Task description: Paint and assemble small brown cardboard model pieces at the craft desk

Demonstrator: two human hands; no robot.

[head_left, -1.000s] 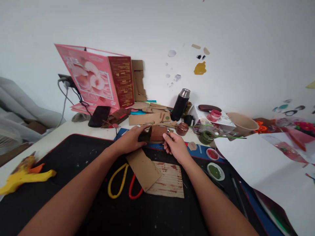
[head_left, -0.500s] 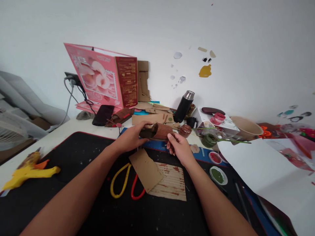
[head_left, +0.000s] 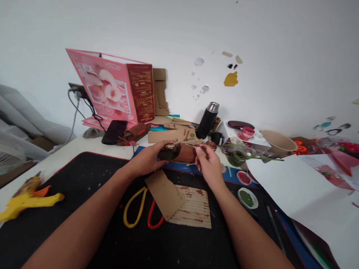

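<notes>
Around a brown piece, the left hand curves.

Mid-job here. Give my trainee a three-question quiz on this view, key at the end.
1. True or false: the reddish-brown piece sits between the left hand and the right hand.
2. Fill the gap: the loop handle just right of the yellow loop handle is ____.
3. What overlaps the streaked sheet? A: phone; B: plain cardboard piece; C: black flask.

Key: 1 true; 2 red; 3 B.
</notes>
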